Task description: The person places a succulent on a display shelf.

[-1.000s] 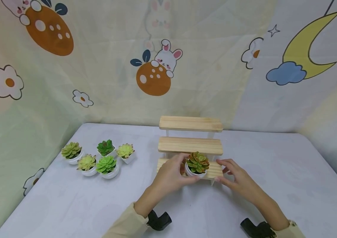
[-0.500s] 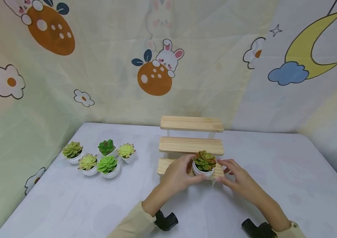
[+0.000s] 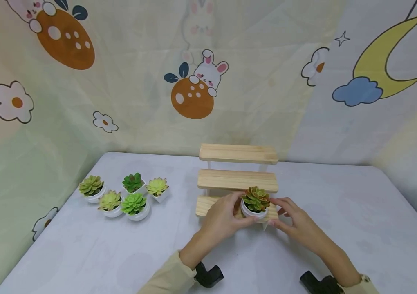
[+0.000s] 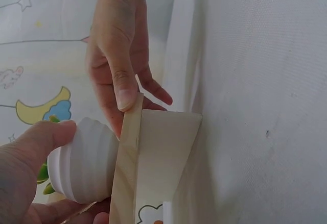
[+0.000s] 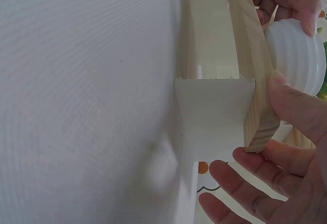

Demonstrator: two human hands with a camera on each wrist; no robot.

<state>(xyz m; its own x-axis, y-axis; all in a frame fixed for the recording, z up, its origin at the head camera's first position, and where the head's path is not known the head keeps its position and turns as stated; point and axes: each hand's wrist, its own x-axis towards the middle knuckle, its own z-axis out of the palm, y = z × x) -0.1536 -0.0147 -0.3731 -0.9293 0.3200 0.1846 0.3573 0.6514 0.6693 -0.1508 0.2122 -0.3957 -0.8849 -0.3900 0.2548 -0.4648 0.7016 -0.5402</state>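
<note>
A succulent in a white ribbed pot (image 3: 255, 201), green with reddish leaf tips, stands upright at the right part of the lowest tier of a three-tier wooden display stand (image 3: 238, 179). My left hand (image 3: 227, 215) holds the pot between thumb and fingers; in the left wrist view the white pot (image 4: 87, 163) meets the board's face. My right hand (image 3: 297, 222) grips the right end of that lowest tier, thumb on the front corner and fingers behind. In the right wrist view the thumb lies on the wooden board (image 5: 260, 81), close to the pot.
Several potted succulents (image 3: 134, 204) stand grouped on the left of the white-covered table (image 3: 120, 253). The stand's upper boards hold nothing. A patterned cloth backdrop (image 3: 260, 81) rises behind the table. Black wrist-camera mounts (image 3: 209, 277) sit at both wrists.
My left hand has slid the potted succulent to the right along the lowest tier, toward its right end. My right hand has kept its place at the tier's end.
</note>
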